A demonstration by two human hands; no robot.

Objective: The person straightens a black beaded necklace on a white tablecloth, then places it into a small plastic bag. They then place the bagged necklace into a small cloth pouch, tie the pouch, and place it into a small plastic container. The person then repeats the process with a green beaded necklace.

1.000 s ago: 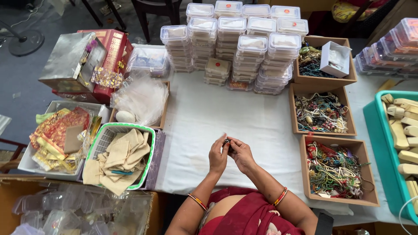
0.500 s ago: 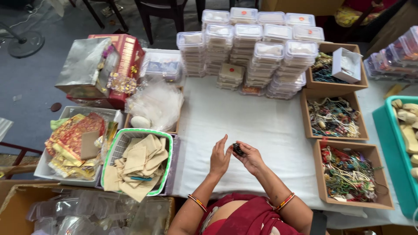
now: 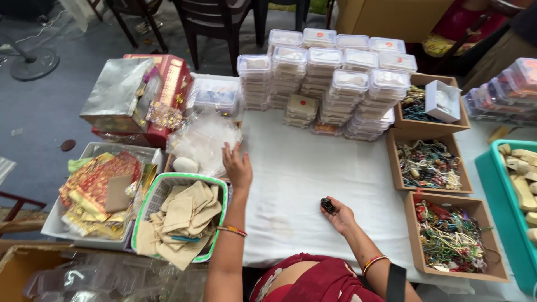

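A small dark beaded item (image 3: 328, 206) is pinched in the right hand (image 3: 337, 215) over the white cloth (image 3: 302, 168), w/ the left hand (image 3: 238, 166) spread open, apart, at the clear plastic pouches (image 3: 204, 140); nothing bagged yet, packing apparently left.

The one camera sits on my head and looks steeply down over my table (image 3: 313, 184) from close above. My lap lies at 6 o'clock, the stacked clear boxes (image 3: 330, 78) at 12, cardboard trays (image 3: 430, 165) at 3, the green basket (image 3: 179, 221) at 8.
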